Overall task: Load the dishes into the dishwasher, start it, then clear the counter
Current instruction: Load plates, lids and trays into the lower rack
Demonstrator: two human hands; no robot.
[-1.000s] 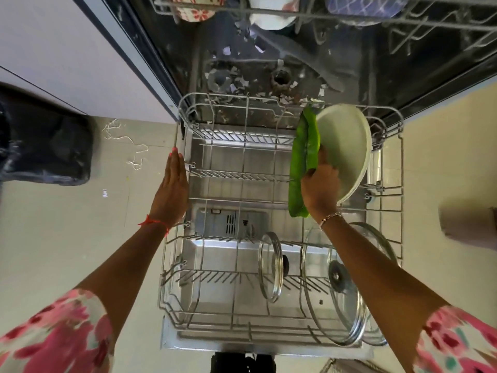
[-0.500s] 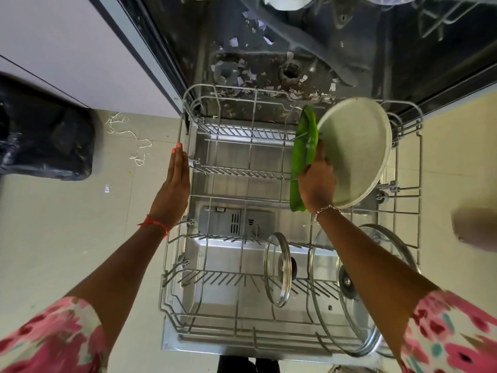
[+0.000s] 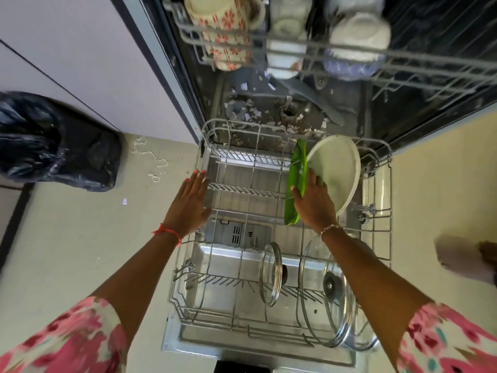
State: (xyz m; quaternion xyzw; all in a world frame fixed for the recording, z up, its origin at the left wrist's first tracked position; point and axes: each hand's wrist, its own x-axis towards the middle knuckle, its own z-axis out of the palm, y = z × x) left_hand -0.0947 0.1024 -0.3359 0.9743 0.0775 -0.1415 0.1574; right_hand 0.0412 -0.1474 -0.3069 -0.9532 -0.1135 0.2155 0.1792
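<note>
The lower dishwasher rack [image 3: 188, 275] is pulled out over the open door. My right hand [image 3: 313, 200] grips a green plate [image 3: 297, 181] and a white plate [image 3: 337, 168] together, both held on edge over the rack's far right part. My left hand [image 3: 189, 203] lies flat with fingers apart on the rack's left rim and holds nothing. Two glass lids, a small lid [image 3: 270, 273] and a large lid [image 3: 322, 300], stand upright in the near right tines. The upper rack [image 3: 403, 74] holds a flowered mug [image 3: 223, 25] and white cups [image 3: 357, 30].
Scraps of debris [image 3: 258, 114] litter the dishwasher floor behind the rack. A black bin bag [image 3: 53, 141] sits on the floor to the left, by grey cabinet fronts. String-like litter [image 3: 154, 165] lies on the tiles. A blurred foot [image 3: 465, 257] shows at the right.
My right hand has tilted the two plates a little and lowered them toward the rack. The view has pitched up, bringing the upper rack with its cups into sight. My left hand stays on the rim.
</note>
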